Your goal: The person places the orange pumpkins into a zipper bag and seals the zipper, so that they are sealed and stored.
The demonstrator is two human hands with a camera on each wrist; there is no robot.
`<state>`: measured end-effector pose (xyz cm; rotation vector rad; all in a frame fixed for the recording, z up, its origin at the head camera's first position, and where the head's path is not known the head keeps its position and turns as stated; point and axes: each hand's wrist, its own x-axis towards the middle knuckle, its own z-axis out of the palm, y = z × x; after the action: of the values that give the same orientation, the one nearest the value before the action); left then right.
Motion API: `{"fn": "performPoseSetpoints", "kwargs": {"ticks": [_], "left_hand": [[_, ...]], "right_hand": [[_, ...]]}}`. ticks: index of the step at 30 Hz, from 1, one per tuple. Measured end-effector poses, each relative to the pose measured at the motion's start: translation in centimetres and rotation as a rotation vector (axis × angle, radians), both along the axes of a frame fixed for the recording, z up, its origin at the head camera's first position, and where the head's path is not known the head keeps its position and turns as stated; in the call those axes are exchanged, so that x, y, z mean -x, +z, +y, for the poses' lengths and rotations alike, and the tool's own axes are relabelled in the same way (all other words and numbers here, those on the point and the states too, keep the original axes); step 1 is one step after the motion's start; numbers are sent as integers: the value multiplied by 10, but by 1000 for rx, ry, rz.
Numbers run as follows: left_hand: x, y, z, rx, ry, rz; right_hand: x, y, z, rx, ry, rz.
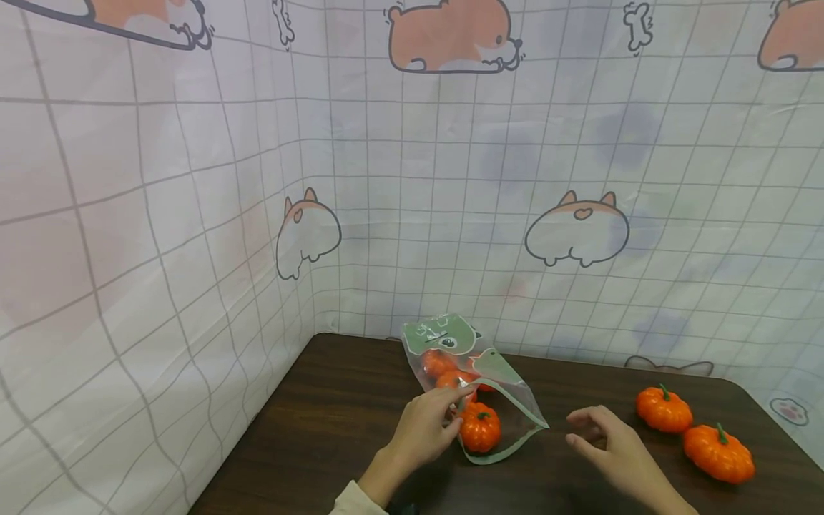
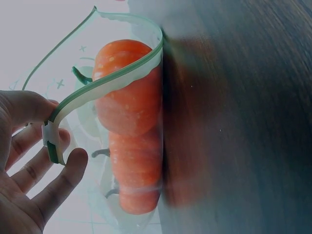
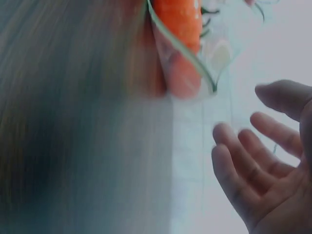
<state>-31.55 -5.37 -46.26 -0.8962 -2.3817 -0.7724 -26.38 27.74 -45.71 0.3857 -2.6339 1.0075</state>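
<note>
A clear zip bag (image 1: 450,333) with green printed patches lies on the table, its green-edged mouth spread towards the person. My left hand (image 1: 421,423) pinches the mouth's left corner, beside a small white slider (image 2: 47,133) in the left wrist view. Just inside the mouth sits an orange mini pumpkin (image 1: 481,429) with a green stem; several more pumpkins (image 1: 438,363) lie deeper, behind the film. To the right of the bag, my right hand (image 1: 611,443) is held over the table with loosely bent fingers and nothing in it.
Two more orange pumpkins, one farther back (image 1: 663,410) and one nearer (image 1: 719,455), stand on the right of the dark wooden table (image 1: 309,415). A gridded cloth (image 1: 438,164) with cartoon dogs hangs behind the table and along its left side.
</note>
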Motion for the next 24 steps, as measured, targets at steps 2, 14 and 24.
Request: {"fn": "performPoseSetpoints", "kwargs": {"ticks": [2,14,24], "left_hand": [[0,0,0,2,0,0],[0,0,0,16,10,5],[-1,0,0,5,3,-3]], "right_hand": [[1,0,10,-19,-67,-6],[5,5,75,-24,-250,-182],[-1,-4,118,4,-530,-30]]}}
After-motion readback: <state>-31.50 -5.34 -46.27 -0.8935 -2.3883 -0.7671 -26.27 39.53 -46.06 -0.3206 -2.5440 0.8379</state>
